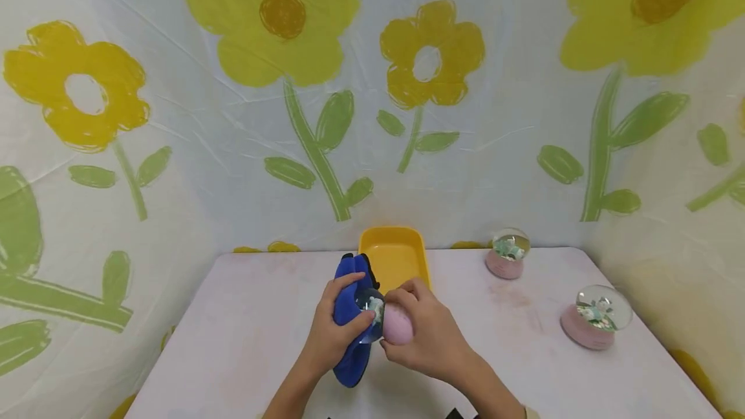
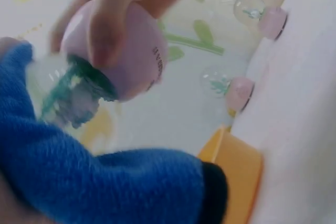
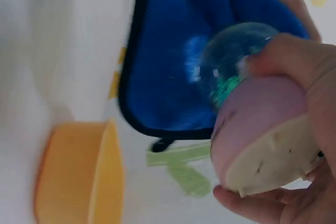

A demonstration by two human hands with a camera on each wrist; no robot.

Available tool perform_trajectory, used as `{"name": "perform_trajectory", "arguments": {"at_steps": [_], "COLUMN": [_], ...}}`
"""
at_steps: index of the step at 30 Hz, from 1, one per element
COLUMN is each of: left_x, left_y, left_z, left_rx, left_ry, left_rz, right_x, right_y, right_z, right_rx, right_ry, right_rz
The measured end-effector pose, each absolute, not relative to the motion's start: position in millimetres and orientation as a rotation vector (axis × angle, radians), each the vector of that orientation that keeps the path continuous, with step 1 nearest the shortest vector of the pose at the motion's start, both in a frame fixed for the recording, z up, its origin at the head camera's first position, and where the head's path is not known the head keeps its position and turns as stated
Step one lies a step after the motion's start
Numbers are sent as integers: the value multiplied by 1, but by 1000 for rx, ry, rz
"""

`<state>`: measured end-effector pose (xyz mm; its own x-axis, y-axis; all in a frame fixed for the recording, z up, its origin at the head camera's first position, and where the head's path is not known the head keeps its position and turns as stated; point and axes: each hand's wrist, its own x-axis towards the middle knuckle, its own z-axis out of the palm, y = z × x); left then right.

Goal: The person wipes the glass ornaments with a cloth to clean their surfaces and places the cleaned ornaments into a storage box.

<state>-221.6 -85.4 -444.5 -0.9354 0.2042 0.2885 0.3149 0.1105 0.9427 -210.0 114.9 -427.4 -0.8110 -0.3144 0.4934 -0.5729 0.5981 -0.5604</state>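
Observation:
In the head view, a snow globe [image 1: 398, 324] with a pink base and a clear dome is held tilted over the table. My right hand [image 1: 432, 336] grips the pink base, fingers and thumb round it; the right wrist view shows the pale underside of the base [image 3: 273, 156]. My left hand [image 1: 330, 327] holds a blue cloth [image 1: 352, 367] with dark edging, its thumb in front of the dome. Blue fabric lies against the dome's far side. Green and white figures show inside the glass. In the left wrist view the cloth [image 2: 131, 182] hides most of the left hand.
A yellow tray [image 1: 423, 257] stands behind the hands at the back of the white table [image 1: 244, 335]. Two more snow globes with pink bases stand to the right, one globe [image 1: 506, 254] farther back and another globe [image 1: 595, 317] nearer. A flower-printed curtain [image 1: 495, 167] encloses the table.

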Motion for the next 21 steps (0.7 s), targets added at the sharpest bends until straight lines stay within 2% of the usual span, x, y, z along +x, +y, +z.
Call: {"name": "perform_trajectory", "arguments": {"at_steps": [3, 9, 12, 17, 21], "left_x": [-222, -221, -224, -239, -238], "left_y": [-87, -104, -108, -99, -94], "left_z": [-437, -436, -441, -463, -479], "left_rx": [-535, -780, -845, -834, -807], "left_ry": [-2337, -2350, -2243, -1857, -1741], "left_rz": [-1886, -2185, -2349, -2626, -2738], "right_x": [-216, -215, -212, -214, -215], "right_y": [115, 113, 108, 92, 81], "right_z": [-418, -433, -439, -437, -443], "right_rx": [751, 376, 290, 233, 166], "right_ry": [-2467, -2313, -2139, -2004, -2057], "right_rz": [925, 1661, 1809, 1702, 1493]}}
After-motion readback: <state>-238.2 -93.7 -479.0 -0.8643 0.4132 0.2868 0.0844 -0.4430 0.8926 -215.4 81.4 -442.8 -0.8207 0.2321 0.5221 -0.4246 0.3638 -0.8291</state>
